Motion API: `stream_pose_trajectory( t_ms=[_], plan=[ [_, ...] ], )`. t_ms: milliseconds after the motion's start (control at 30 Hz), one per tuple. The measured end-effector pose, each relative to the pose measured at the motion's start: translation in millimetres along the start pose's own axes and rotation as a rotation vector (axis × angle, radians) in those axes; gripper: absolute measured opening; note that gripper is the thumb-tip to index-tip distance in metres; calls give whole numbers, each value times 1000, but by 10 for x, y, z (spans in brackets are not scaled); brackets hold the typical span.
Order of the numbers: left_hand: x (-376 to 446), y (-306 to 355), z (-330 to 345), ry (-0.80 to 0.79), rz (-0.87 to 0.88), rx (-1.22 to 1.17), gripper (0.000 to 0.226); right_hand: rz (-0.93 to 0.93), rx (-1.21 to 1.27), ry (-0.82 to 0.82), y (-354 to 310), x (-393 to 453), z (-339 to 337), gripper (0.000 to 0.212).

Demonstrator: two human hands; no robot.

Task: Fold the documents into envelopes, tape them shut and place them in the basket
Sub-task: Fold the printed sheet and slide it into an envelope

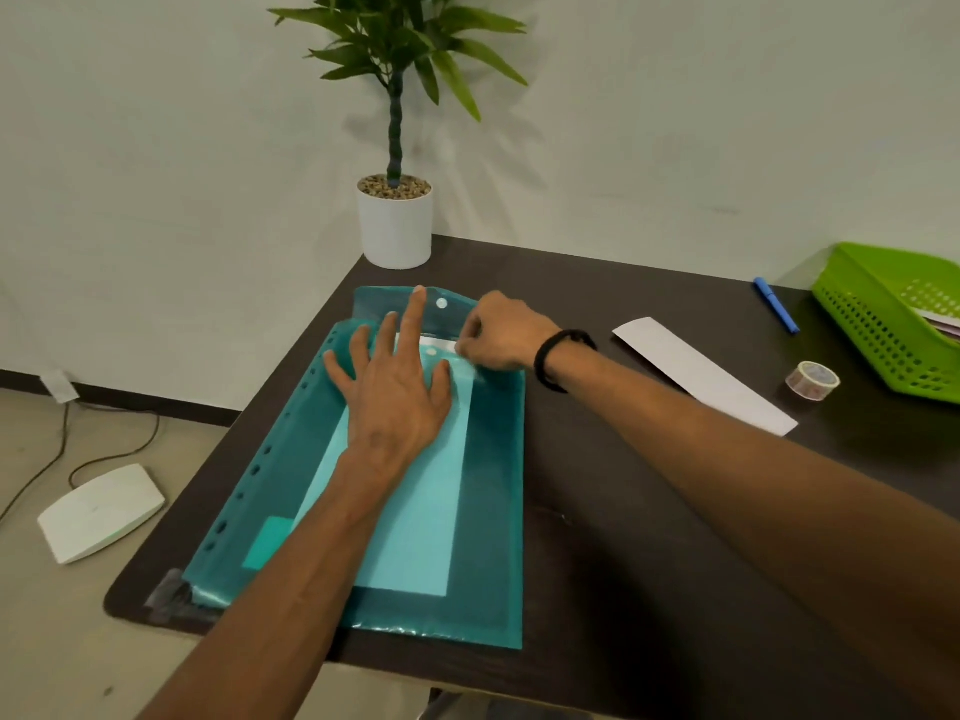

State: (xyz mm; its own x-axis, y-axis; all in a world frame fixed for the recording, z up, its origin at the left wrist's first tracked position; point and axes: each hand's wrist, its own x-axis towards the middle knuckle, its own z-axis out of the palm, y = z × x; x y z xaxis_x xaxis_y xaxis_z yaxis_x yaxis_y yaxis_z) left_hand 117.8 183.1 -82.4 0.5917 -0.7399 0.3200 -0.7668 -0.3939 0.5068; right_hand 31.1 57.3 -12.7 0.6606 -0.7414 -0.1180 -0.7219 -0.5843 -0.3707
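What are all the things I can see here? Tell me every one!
folder: one, see-through teal, flat on the table's near left, flap open
paper: white, count unclear, inside the folder
envelope: one, white, right of the folder
tape roll: one, patterned, beside the basket
pen: one, blue, far right
basket: one, green, right edge, papers inside
plant: one, green, white pot, far corner
table: one, dark brown
pedal: one, white, on the floor
left hand: flat on the folder
right hand: pinching paper at the folder's mouth

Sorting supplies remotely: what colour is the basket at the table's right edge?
Bright lime green, with perforated walls; the basket shows clearly in the head view.
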Motion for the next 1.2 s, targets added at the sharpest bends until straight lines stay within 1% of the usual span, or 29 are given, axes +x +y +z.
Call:
stream_pose_trajectory(
  t_ms=[100,200,333,433,533,700,767,900,1000,1067,1167,1200],
  plan=[
    [-16,10,-26,83,-50,-160,69,0,-52,-90,-35,-2,-168,21],
    [-33,18,-29,125,-113,-328,59,22,-79,-158,-30,-37,-269,20],
    [-52,31,-53,161,-125,-453,51,67,-18,-132,34,-37,-244,20],
    [-72,49,-101,196,-139,-511,45,73,-3,-132,50,-27,-207,22],
    [-80,59,-118,223,-148,-545,41,53,-52,-161,39,-29,-200,27],
    [-67,48,-134,266,-172,-611,43,37,-134,-136,-23,-17,-202,42],
    [-62,30,-125,276,-163,-627,46,43,-138,-143,-44,-14,-212,41],
    [-68,38,-131,288,-162,-618,44,79,-86,-155,-1,16,-211,28],
    [-63,45,-136,281,-131,-583,40,84,30,-66,43,24,-153,28],
    [-65,48,-126,258,-108,-535,38,65,85,28,43,14,-115,23],
    [-62,21,-109,199,-82,-472,40,31,122,236,87,21,-120,4],
    [-63,-1,-103,177,-80,-463,41,27,129,309,116,9,-162,4]
  ],
)
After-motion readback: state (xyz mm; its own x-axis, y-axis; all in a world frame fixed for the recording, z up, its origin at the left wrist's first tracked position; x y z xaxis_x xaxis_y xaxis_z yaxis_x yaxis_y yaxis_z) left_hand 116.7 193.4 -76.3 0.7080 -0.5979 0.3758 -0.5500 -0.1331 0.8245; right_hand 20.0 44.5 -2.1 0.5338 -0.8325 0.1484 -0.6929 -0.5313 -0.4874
